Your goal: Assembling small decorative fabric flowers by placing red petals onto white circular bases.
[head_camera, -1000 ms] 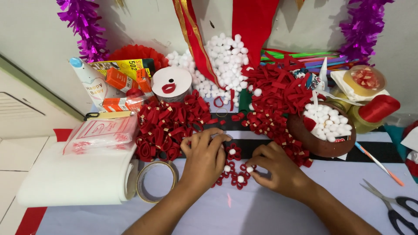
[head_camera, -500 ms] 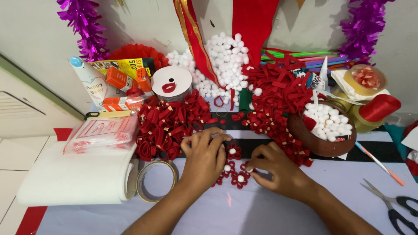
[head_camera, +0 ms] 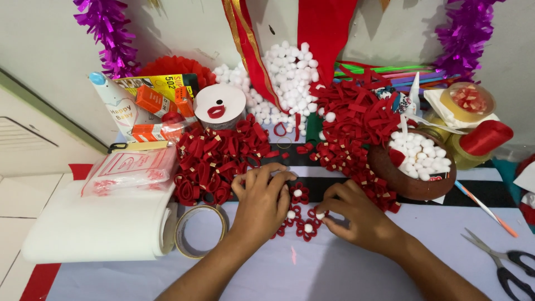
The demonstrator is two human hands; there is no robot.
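Note:
A small cluster of red ribbon flowers with white ball centres lies on the pale table between my hands. My left hand rests flat over the cluster's left side, fingers spread toward a pile of red ribbon loops. My right hand sits at the cluster's right and pinches a small white ball against a flower. A brown bowl of white balls stands just right of that hand.
A tape roll and a white foam roll lie at left. Scissors lie at right. A heap of white balls, more red loops, glue boxes, a white-lidded tin and tinsel line the back.
My right hand has shifted slightly left and now holds a white ball at the flower cluster. My left hand has stayed put.

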